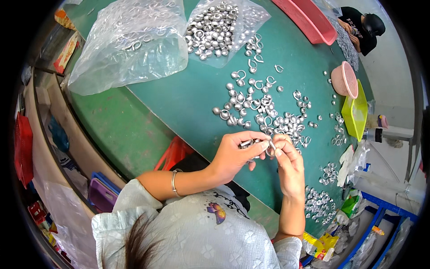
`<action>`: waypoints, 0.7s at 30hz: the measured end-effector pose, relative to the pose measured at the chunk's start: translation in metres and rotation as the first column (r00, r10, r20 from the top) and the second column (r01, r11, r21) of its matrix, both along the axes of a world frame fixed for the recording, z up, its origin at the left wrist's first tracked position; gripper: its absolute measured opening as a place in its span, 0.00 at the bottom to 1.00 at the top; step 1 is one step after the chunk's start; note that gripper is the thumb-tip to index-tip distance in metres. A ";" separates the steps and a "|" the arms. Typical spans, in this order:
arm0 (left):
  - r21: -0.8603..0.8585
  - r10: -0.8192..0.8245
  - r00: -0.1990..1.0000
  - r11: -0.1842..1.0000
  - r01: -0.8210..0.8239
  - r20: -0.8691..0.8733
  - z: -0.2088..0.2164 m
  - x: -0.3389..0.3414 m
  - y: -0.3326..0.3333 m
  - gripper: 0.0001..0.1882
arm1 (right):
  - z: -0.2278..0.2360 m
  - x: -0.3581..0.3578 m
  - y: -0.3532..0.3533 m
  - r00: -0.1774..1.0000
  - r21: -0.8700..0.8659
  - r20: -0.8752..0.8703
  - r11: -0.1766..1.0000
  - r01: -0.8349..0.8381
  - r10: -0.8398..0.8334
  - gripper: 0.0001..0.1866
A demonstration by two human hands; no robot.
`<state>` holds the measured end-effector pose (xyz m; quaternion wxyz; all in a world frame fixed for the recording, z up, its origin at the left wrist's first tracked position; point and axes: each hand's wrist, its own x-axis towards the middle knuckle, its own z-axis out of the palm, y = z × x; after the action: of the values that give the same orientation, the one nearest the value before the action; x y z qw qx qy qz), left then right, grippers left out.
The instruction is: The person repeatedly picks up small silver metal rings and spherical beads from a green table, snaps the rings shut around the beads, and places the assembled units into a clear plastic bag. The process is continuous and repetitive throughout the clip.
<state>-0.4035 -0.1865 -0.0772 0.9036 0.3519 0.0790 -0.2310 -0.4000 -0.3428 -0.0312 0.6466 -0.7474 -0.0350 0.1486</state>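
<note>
My left hand (235,154) is closed around several small silver metal pieces (247,143), its thumb and forefinger reaching toward my right hand. My right hand (289,163) pinches a small silver metal ring (271,148), and the fingertips of both hands meet at it. Fingers partly cover the pieces in my left palm. Just beyond my hands, a loose heap of silver rings and rounded caps (289,123) spreads over the green tabletop (192,112). More rounded caps (237,105) lie to the left of that heap.
Clear plastic bags (130,67) of metal pieces lie at the far left. A pink tray (309,22), a pink basket (344,80) and a yellow-green bin (354,110) stand along the far right. Smaller piles (319,204) lie nearer right. Another person (365,31) works beyond the table.
</note>
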 end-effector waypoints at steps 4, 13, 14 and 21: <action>-0.068 -0.069 0.996 0.996 0.065 -0.052 0.002 0.002 0.003 0.13 | -0.001 -0.013 0.012 0.974 -0.186 0.223 0.979 0.088 -0.045 0.03; -0.124 -0.107 0.959 0.989 0.077 -0.263 0.000 0.015 0.015 0.14 | 0.013 -0.010 0.007 0.781 -0.533 0.554 0.844 0.066 0.289 0.03; -0.126 -0.154 0.960 0.984 0.127 -0.235 -0.003 0.012 0.012 0.14 | 0.011 -0.008 0.007 0.820 -0.503 0.527 0.860 0.088 0.224 0.02; -0.053 -0.090 0.980 0.995 0.082 -0.179 -0.002 0.010 0.004 0.23 | -0.025 0.004 -0.013 0.940 -0.332 0.335 0.925 0.187 -0.070 0.04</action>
<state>-0.3939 -0.1830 -0.0787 0.8896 0.3122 0.1403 -0.3026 -0.3957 -0.3558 -0.0558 0.4938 -0.8673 -0.0610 -0.0126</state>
